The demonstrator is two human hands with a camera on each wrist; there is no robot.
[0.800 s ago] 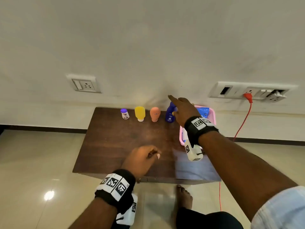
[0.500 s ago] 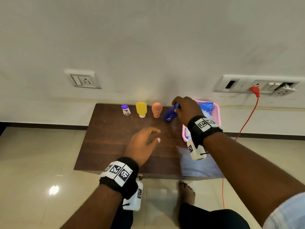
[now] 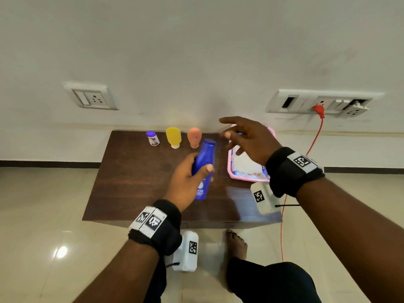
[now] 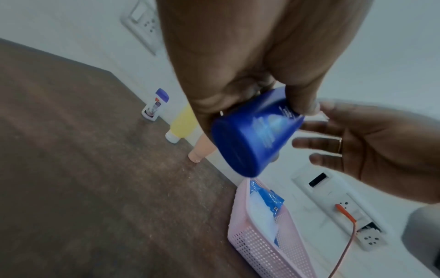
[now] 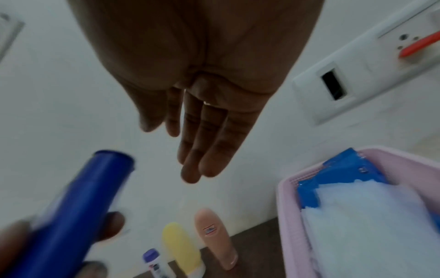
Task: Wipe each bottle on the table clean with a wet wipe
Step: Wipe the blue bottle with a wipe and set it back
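My left hand [image 3: 192,173] grips a tall blue bottle [image 3: 204,167] in the air above the middle of the brown table [image 3: 135,184]; the same blue bottle [image 4: 254,139] fills the left wrist view and shows as the blue bottle [image 5: 71,203] in the right wrist view. My right hand [image 3: 242,138] hovers open, fingers spread, over the pink basket [image 3: 229,169] that holds a blue-and-white wet wipe pack [image 5: 357,206]. Along the table's back edge stand a small white bottle with a purple cap [image 3: 152,138], a yellow bottle [image 3: 173,137] and a peach bottle [image 3: 194,137].
The table stands against a white wall with a socket plate [image 3: 91,98] at left and a switch panel [image 3: 321,103] at right. An orange cord [image 3: 314,136] hangs from the panel past the table's right side. My bare foot [image 3: 236,243] rests on the tiled floor below.
The right hand lifted the blue bottle from the back row and passed it over; the left hand now grips it, and the right hand has let go and opened above the basket.
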